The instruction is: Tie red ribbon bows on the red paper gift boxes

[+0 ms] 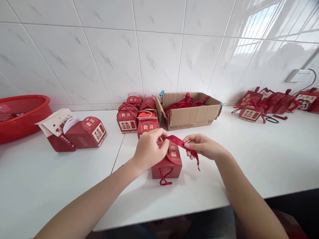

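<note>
A red ribbon (179, 141) is stretched between my two hands above a red gift box (166, 169). My left hand (151, 148) pinches one end of the ribbon over the top of the box and hides part of the lid. To the right of the box, my right hand (203, 146) grips the ribbon between thumb and fingers, with a loose tail hanging below. A dark red twisted cord (164, 178) hangs from the front of the box onto the white table. Just behind stands another red gift box (148, 125), partly covered by my left hand.
An open cardboard box (193, 117) of red ribbons stands by the tiled wall. More red gift boxes (127, 122) are beside it. At left are a red plastic basket (23, 130) and further boxes (87, 134). Scissors (272, 120) lie near finished-looking boxes (250, 113) at right.
</note>
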Motion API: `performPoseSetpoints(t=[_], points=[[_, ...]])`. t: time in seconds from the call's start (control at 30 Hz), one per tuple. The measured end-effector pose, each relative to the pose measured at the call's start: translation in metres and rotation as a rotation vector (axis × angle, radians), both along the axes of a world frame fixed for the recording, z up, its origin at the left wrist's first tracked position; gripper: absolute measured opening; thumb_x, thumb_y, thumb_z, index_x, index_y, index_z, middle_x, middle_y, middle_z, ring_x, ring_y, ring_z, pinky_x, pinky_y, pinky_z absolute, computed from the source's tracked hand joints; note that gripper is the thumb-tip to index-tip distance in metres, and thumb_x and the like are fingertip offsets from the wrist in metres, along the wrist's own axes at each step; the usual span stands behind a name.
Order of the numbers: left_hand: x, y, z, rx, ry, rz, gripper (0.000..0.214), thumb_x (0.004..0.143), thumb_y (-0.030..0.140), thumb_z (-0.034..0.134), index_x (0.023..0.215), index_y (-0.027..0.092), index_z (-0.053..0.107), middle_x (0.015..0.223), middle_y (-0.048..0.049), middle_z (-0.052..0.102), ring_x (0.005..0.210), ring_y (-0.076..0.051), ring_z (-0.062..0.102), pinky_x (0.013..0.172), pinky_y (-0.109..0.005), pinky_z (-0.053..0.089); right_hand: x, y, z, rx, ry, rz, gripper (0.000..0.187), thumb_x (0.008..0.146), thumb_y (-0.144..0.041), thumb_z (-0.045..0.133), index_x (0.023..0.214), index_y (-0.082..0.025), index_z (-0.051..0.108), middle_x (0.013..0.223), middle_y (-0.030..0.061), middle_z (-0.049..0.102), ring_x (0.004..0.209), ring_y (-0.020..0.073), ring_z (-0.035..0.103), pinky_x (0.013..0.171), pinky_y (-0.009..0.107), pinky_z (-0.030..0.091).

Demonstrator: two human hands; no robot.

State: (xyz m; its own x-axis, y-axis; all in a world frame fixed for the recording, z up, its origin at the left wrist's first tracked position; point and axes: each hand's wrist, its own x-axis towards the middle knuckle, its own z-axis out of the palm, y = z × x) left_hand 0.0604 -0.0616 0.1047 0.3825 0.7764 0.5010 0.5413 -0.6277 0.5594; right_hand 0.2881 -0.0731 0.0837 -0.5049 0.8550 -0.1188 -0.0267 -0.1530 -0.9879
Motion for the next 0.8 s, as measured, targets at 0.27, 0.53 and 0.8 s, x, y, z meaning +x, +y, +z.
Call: performPoseSetpoints(t=[0.27, 0.53, 0.8], points=[[0.0, -0.002, 0.0, 0.102, 0.006, 0.044, 0.01, 0.082, 0.023, 0.052, 0.075, 0.018, 0.056, 0.073, 0.0013, 0.064, 0.064, -0.012, 0.057, 0.062, -0.024, 0.042, -0.013, -0.004, 0.001, 0.146, -0.149, -0.186, 0.028, 0.074, -0.041, 0.073, 0.082, -0.015, 0.068, 0.063, 0.0004, 0.062, 0.047, 0.0041, 0.04, 0.046, 0.02, 0.033], [0.0, -0.003, 0.003, 0.015, -0.05, 0.022, 0.016, 0.084, 0.025, 0.049, 0.07, 0.018, 0.054, 0.068, 0.0014, 0.06, 0.058, -0.011, 0.052, 0.057, -0.022, 0.04, -0.06, -0.009, -0.005, 0.319, -0.125, -0.276, 0.027, 0.076, -0.038, 0.067, 0.089, -0.015, 0.072, 0.076, 0.0025, 0.067, 0.065, 0.0118, 0.055, 0.062, 0.026, 0.044], [-0.011, 0.0, -0.001, -0.207, -0.164, 0.024, 0.013, 0.082, 0.025, 0.048, 0.086, 0.019, 0.058, 0.079, -0.0002, 0.062, 0.074, -0.015, 0.057, 0.062, -0.024, 0.043, -0.065, -0.013, -0.008, 0.306, -0.176, -0.36, 0.022, 0.076, -0.033, 0.064, 0.087, -0.015, 0.072, 0.069, 0.0016, 0.064, 0.06, 0.0107, 0.052, 0.056, 0.024, 0.042]])
